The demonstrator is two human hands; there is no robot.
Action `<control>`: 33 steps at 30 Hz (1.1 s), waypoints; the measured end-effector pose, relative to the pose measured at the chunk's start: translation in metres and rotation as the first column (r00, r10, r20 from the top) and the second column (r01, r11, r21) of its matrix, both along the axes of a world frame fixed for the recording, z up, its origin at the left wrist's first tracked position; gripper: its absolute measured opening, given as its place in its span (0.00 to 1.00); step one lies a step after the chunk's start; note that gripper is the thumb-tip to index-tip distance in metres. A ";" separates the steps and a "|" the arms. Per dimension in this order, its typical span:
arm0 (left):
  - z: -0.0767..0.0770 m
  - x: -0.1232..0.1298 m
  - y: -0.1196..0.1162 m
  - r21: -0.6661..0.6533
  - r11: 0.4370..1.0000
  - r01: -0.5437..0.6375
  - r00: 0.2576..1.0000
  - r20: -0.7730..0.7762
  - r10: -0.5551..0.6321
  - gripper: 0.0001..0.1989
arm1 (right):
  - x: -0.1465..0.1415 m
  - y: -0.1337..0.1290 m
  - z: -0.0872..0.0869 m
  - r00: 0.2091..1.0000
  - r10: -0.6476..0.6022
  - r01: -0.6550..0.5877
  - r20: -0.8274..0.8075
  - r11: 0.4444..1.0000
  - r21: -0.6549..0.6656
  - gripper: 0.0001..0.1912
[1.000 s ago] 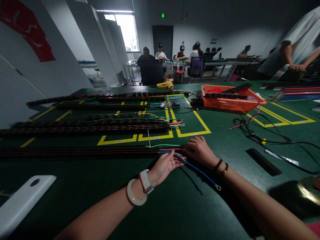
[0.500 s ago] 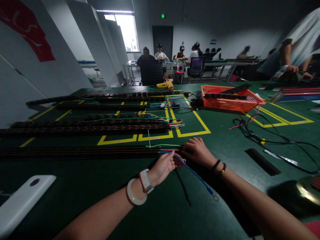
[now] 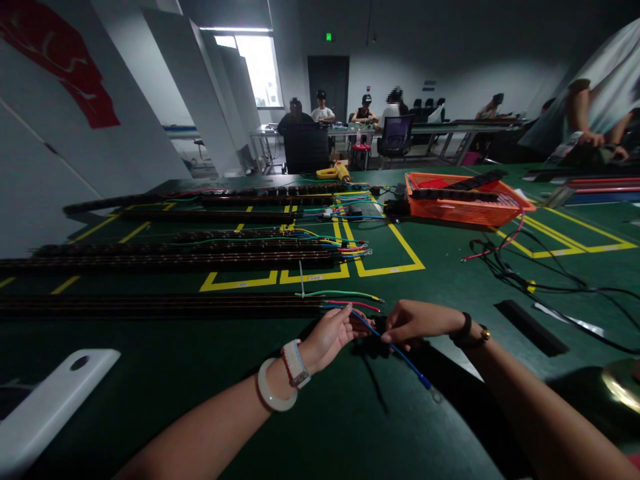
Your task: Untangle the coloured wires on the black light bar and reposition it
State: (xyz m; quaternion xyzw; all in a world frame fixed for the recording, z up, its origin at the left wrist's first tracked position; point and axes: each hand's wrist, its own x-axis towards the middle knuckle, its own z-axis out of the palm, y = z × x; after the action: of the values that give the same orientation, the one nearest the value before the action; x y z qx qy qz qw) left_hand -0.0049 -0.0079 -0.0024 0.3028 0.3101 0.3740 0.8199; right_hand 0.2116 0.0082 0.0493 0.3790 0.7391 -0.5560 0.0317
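My left hand (image 3: 336, 335) is turned palm up at the end of a long dark cable bundle (image 3: 175, 305), its thumb and fingers closed on a blue wire (image 3: 411, 367) with a ring terminal at its tip. My right hand (image 3: 411, 321) is beside it, fingers closed around the same blue wire and near a small black piece hidden mostly by the fingers. A green wire (image 3: 345, 293) and a red wire (image 3: 367, 306) stick out of the bundle just beyond the hands. A white tie (image 3: 301, 283) stands up from the bundle.
More dark bundles (image 3: 240, 257) lie behind on the green table (image 3: 280, 413). An orange basket (image 3: 465, 212), black cables (image 3: 555, 267), a black strip (image 3: 530, 327) and a yellow heat gun (image 3: 335, 172) lie around. A white object (image 3: 55, 400) is at left. People sit behind; one stands right.
My right hand has come back toward me from the green and red wires, whose tips now show, to the blue wire. My left hand stays nearly in place.
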 end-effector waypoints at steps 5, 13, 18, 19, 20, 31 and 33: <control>0.003 0.001 -0.001 0.007 1.000 -0.013 1.000 -0.004 0.013 0.13 | -0.005 -0.004 0.002 0.998 0.021 -0.025 0.060 0.998 0.052 0.23; 0.004 -0.001 -0.002 0.140 0.963 0.232 0.964 -0.166 -0.208 0.20 | 0.009 0.007 0.006 0.977 -0.106 0.043 0.185 0.947 0.319 0.25; 0.004 -0.001 -0.006 0.243 0.872 0.425 0.885 -0.312 -0.345 0.22 | 0.007 0.008 -0.001 0.965 -0.094 0.010 0.244 0.945 0.327 0.25; 0.005 -0.001 -0.007 0.249 0.861 0.443 0.876 -0.325 -0.357 0.22 | 0.006 0.008 -0.003 0.961 -0.088 -0.001 0.262 0.947 0.322 0.25; 0.006 -0.001 -0.007 0.253 0.854 0.455 0.870 -0.332 -0.365 0.22 | 0.004 0.007 -0.005 0.957 -0.086 -0.008 0.278 0.948 0.320 0.24; 0.004 -0.001 -0.006 0.259 0.850 0.458 0.864 -0.355 -0.357 0.23 | 0.002 0.007 -0.018 0.931 -0.168 0.051 0.323 0.938 0.342 0.25; 0.004 -0.001 -0.006 0.259 0.850 0.459 0.863 -0.358 -0.357 0.23 | 0.003 0.008 -0.020 0.933 -0.172 0.063 0.315 0.943 0.328 0.26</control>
State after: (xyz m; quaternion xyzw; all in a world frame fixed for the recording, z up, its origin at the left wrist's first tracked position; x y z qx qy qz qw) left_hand -0.0058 -0.0141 0.0021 0.5500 0.2888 0.1868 0.7611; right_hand 0.2143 0.0167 0.0290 0.5132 0.7767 -0.3593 0.0642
